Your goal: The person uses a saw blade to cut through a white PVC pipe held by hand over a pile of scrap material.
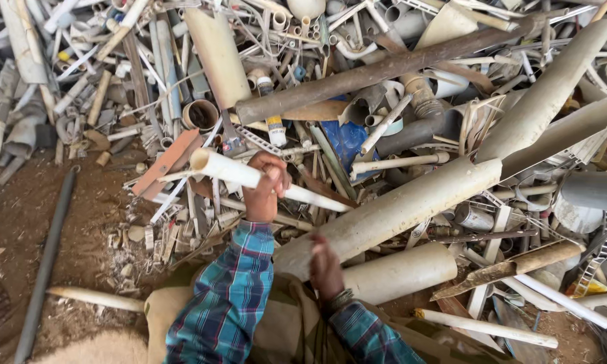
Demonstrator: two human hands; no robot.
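Observation:
My left hand [266,188] is closed around a slim white plastic pipe [231,170], held slanted above the scrap pile with its open end up and to the left. My right hand [326,270] grips the near end of a thick cream pipe [411,199] that lies slanting up to the right across the heap. Both arms wear blue plaid sleeves, and a bracelet sits on the right wrist. A tan sack [283,330] lies under my arms at the bottom.
A large heap of broken plastic pipes, strips and fittings fills the upper and right parts. A long brown pipe [391,67] crosses the top. A short fat cream pipe [401,271] lies beside my right hand. A grey rod [47,256] lies on bare brown soil at the left.

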